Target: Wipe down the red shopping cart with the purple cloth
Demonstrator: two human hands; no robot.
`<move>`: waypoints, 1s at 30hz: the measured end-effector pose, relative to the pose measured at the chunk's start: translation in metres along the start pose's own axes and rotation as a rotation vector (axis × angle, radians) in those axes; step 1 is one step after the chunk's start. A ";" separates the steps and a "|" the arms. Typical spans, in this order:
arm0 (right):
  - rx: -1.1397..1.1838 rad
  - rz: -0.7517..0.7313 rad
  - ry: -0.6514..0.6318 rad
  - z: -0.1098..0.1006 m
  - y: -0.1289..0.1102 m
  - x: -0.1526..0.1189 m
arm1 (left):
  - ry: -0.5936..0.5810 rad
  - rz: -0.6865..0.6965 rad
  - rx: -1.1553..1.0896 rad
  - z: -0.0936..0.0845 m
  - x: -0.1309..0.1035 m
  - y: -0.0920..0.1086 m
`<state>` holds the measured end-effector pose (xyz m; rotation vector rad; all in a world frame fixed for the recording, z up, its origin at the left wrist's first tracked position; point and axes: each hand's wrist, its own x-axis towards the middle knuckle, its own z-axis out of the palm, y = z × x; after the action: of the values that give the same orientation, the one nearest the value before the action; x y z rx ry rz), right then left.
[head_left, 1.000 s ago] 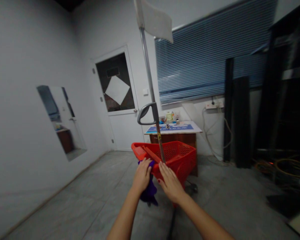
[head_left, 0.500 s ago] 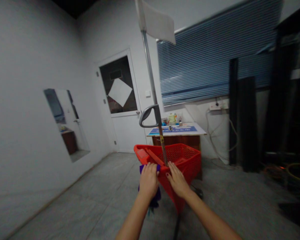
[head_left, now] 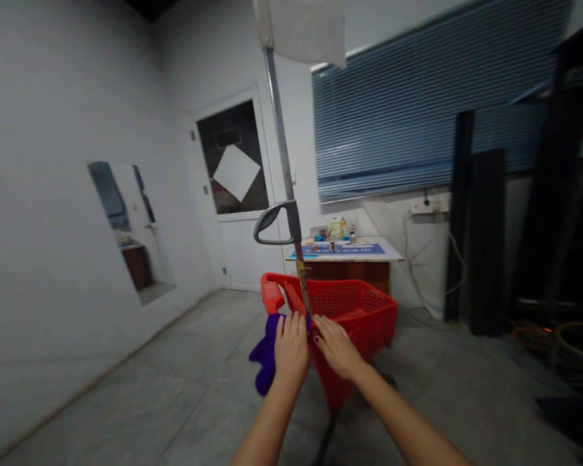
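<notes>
A red plastic shopping cart [head_left: 354,307] with latticed basket walls stands in front of me. My left hand [head_left: 292,346] is closed over a purple cloth [head_left: 268,353] at the cart's near end, and the cloth hangs down on the left side. Beside it, my right hand [head_left: 335,344] has its fingers over the cart's near red edge, thumb on the near side. Just ahead of my fingers rises a metal pole [head_left: 280,123], leaning left, with a grey loop handle [head_left: 276,223] midway and a white panel [head_left: 306,29] on top. The pole's foot is hidden by my hands.
Behind the cart, a table [head_left: 393,255] carries a blue-and-white sheet and several small items. A white door [head_left: 245,249] stands at the back, with a mirror [head_left: 158,285] on the left wall. Dark boards [head_left: 488,239] and cables are on the right.
The purple cloth has swung out to the left from beneath my left hand. The pole leans further left, and both hands have shifted slightly left in view, still on the cart's near end.
</notes>
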<state>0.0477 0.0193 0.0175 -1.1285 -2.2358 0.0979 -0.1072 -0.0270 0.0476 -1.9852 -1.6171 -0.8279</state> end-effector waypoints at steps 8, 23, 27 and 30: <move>0.024 -0.031 -0.099 -0.005 -0.012 0.010 | 0.032 -0.063 0.034 -0.012 -0.002 -0.049; -0.019 0.059 -0.030 0.019 -0.035 0.011 | 0.168 0.014 0.017 0.018 -0.004 -0.071; -0.042 0.051 -0.014 0.019 -0.039 0.005 | 0.198 0.009 0.064 0.021 -0.009 -0.064; -0.054 0.035 -0.013 0.015 -0.042 0.003 | 0.169 0.031 0.125 0.019 -0.012 -0.059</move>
<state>0.0087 -0.0020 0.0202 -1.1987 -2.2424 0.0594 -0.1629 -0.0096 0.0238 -1.7988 -1.5007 -0.8382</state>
